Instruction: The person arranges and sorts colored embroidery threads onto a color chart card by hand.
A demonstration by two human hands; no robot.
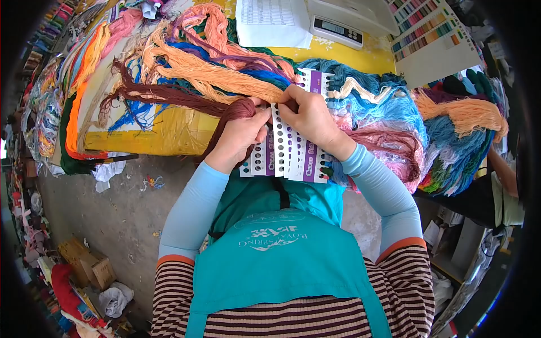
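Note:
My left hand (243, 134) is closed around a hank of dark brown embroidery thread (236, 111), whose strands trail left over the table. Its thumb lies beside the left edge of a white punched thread card (279, 143). My right hand (311, 116) pinches at the upper end of this card; its fingertips hide the exact spot. More white and purple cards (310, 155) with rows of holes overlap beneath and beside it, hanging over the table edge. Peach thread (225, 79) runs from the left toward my right fingers.
Blue, pink and teal thread bundles (397, 112) spread to the right. Behind lie a printed sheet (273, 22), a digital scale (338, 31) and a colour chart (431, 39). Orange thread (76, 121) hangs at the left of the yellow table (174, 138). A cardboard box (93, 267) stands on the floor.

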